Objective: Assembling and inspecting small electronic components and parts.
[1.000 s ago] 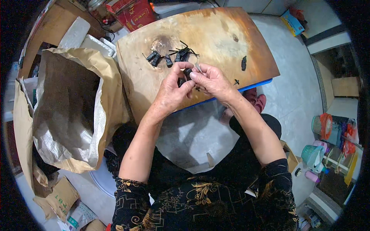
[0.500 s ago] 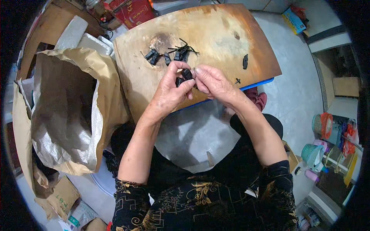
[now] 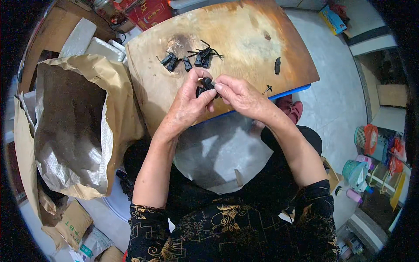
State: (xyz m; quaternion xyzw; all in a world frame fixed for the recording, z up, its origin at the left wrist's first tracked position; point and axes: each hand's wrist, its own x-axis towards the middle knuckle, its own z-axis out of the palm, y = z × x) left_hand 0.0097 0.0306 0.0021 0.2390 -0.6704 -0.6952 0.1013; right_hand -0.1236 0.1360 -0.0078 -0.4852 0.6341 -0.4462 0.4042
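Observation:
Above the near edge of the wooden table, my left hand (image 3: 190,97) is closed around black plastic parts (image 3: 207,82); palm and fingers partly cover them, so their number and full shape stay unclear. My right hand (image 3: 241,96) meets it from the right, thumb and fingertips pinched against the end of the black parts. Just beyond my left hand lie several more black plastic pieces (image 3: 171,61), some with thin black strips (image 3: 206,49) sticking out. One black piece (image 3: 277,65) sits apart to the right, and a small thin black piece (image 3: 268,89) lies near the edge.
A worn wooden tabletop (image 3: 235,30) with a blue edge stands ahead. To the left, a large brown paper sack (image 3: 122,100) gapes wide with a silvery lining. White foam blocks (image 3: 79,38) and a red box (image 3: 150,13) are at the back left. Baskets (image 3: 350,170) stand at the right.
My right hand has shifted slightly left, its fingertips now against the black parts in my left hand. These parts have tilted a little. The pieces on the table keep their arrangement.

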